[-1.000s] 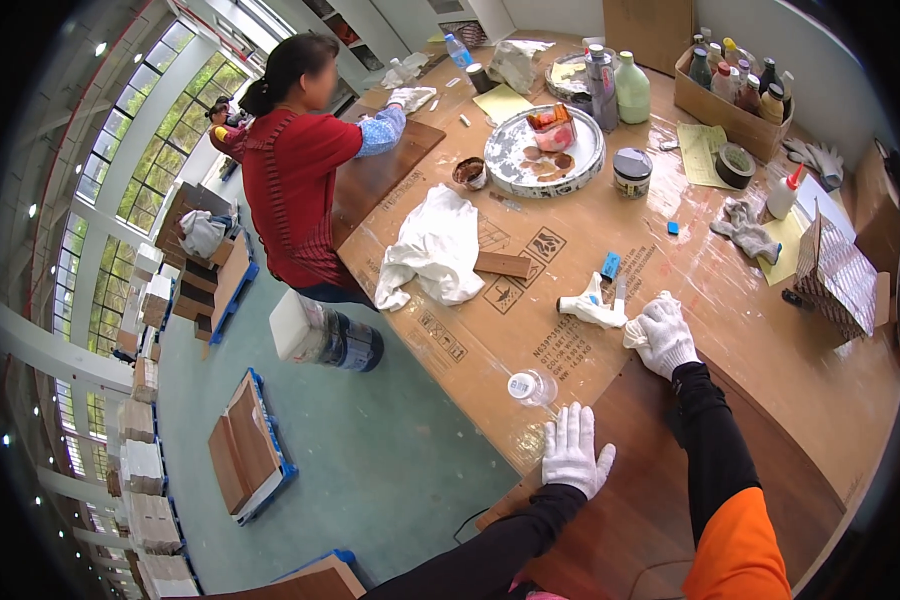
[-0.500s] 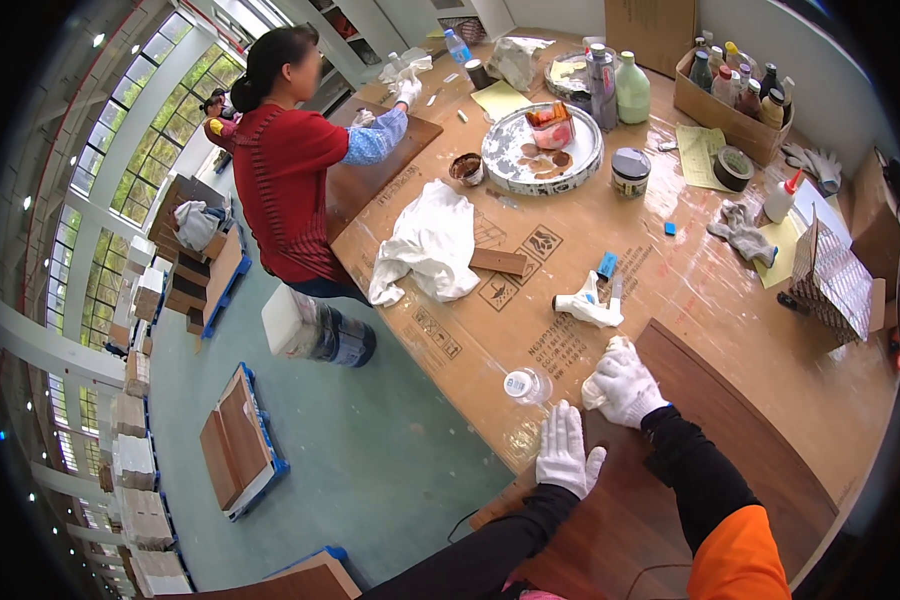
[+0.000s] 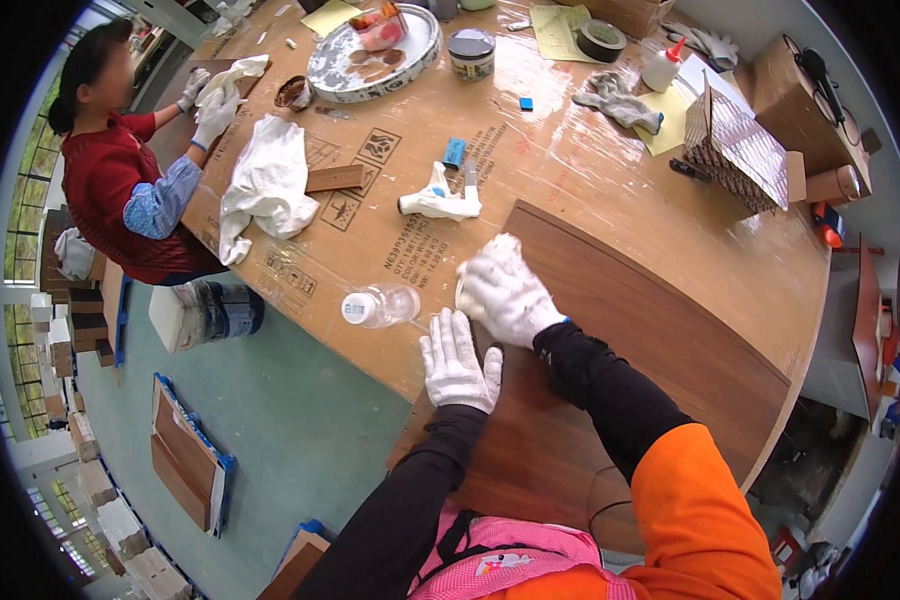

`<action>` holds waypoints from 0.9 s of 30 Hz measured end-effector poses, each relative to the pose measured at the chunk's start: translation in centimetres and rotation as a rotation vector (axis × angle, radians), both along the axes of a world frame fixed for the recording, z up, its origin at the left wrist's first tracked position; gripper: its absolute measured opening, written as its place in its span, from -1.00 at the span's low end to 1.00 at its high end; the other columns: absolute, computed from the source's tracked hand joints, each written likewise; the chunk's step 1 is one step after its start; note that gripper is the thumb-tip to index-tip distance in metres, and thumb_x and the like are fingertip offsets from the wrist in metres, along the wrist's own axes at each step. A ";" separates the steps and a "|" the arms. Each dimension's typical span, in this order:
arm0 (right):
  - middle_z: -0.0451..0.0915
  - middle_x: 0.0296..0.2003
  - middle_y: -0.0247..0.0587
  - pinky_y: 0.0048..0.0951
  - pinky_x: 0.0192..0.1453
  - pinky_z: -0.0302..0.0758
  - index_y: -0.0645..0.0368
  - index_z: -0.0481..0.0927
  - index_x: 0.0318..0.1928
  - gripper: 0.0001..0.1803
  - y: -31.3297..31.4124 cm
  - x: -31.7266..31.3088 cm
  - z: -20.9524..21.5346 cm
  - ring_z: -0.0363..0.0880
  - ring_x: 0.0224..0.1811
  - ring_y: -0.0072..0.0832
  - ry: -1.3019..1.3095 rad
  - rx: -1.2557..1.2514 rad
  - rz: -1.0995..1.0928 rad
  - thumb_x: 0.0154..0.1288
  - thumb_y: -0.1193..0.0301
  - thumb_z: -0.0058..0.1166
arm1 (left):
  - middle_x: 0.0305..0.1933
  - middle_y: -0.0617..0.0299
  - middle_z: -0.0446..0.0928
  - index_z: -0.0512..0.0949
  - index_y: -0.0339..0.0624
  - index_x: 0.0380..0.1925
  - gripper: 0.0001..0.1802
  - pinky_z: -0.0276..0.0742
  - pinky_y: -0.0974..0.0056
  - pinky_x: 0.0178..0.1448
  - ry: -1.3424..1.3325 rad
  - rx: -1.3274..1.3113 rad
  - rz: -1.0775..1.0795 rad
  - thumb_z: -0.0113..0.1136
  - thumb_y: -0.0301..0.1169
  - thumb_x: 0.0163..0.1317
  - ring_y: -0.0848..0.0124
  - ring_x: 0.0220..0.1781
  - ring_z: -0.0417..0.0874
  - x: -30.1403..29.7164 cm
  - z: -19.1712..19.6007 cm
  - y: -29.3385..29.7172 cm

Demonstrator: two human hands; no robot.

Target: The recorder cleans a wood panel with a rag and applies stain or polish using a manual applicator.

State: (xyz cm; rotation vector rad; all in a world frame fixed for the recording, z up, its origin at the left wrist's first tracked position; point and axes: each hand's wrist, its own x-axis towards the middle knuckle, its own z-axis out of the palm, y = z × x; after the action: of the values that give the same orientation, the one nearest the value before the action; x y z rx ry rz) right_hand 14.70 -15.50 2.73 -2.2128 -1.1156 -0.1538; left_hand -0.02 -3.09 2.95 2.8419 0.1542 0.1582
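Observation:
A dark brown wooden panel [image 3: 670,335] lies on the cardboard-covered table in front of me. My left hand [image 3: 458,365], in a white knit glove, rests flat at the panel's left edge with its fingers stretched out. Just beyond it, my gloved right hand [image 3: 510,292] is closed and pressed to the panel's far left corner. A pale cloth [image 3: 461,292] shows at its edge, mostly hidden under the fingers. Close to my left hand is a clear plastic bottle [image 3: 381,305] with a white cap. A white trigger-shaped tool [image 3: 442,198] lies past the panel's corner.
A blue block [image 3: 454,153], a wood strip [image 3: 336,178] and a white rag [image 3: 268,180] lie farther off. A paint-stained round lid [image 3: 375,60] and a jar [image 3: 471,54] stand behind. At the left, a person in red [image 3: 135,200] wipes another panel. A bucket [image 3: 220,312] stands below.
The view has swung to the right and downward, so the table appears farther left and higher. Both my hands stay at the same corner of the panel, the right still closed.

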 end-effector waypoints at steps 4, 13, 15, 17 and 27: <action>0.47 0.28 0.04 0.18 0.61 0.08 0.22 0.51 0.28 -0.46 -1.0 5.2 0.3 0.36 0.42 0.06 -0.071 -0.154 -0.423 0.37 0.25 0.18 | 0.62 -0.19 0.17 0.19 -0.31 0.55 -0.10 0.03 -0.25 0.66 0.045 0.074 0.024 0.20 -0.02 0.35 -0.13 0.65 0.16 0.6 0.6 -0.4; 0.62 0.00 -0.02 0.11 0.37 0.29 0.18 0.56 0.09 -0.59 -3.9 7.1 -0.8 0.53 0.17 -0.06 -0.072 -0.236 -0.603 0.29 0.26 0.19 | 0.63 -0.12 0.17 0.20 -0.28 0.55 -0.10 0.04 -0.20 0.67 0.076 0.105 0.025 0.23 -0.05 0.32 -0.07 0.66 0.17 0.6 0.7 -0.4; 0.64 -0.08 -0.11 0.04 0.25 0.33 0.11 0.57 0.04 -0.64 -6.9 5.2 0.0 0.56 0.04 -0.11 -0.104 -0.252 -0.672 0.29 0.25 0.19 | 0.64 -0.11 0.16 0.20 -0.28 0.55 -0.09 0.01 -0.18 0.68 0.090 0.106 0.047 0.22 -0.03 0.33 -0.05 0.67 0.15 0.6 0.7 -0.5; 0.64 -0.08 -0.16 -0.01 0.18 0.34 0.06 0.58 0.01 -0.71 -10.5 3.3 0.9 0.55 -0.01 -0.13 -0.293 -0.148 -0.678 0.33 0.27 0.17 | 0.64 -0.11 0.17 0.19 -0.27 0.56 -0.09 -0.01 -0.18 0.69 0.062 0.113 0.030 0.19 0.00 0.34 -0.05 0.67 0.14 0.6 0.6 -0.4; 0.59 0.15 -0.19 -0.10 0.41 0.32 0.02 0.58 0.09 -0.67 -31.8 -8.5 2.0 0.48 0.25 -0.12 -0.181 -0.336 -0.962 0.31 0.43 0.13 | 0.62 -0.13 0.20 0.17 -0.21 0.57 -0.15 0.05 -0.18 0.67 0.006 0.159 0.020 0.14 -0.05 0.40 -0.08 0.65 0.19 0.5 0.0 -0.4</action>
State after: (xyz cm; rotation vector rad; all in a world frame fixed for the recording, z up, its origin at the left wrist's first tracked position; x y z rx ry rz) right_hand 6.24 -47.35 4.69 -2.9140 -0.0575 -0.6097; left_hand 0.45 -3.47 2.99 2.9999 0.1793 0.1730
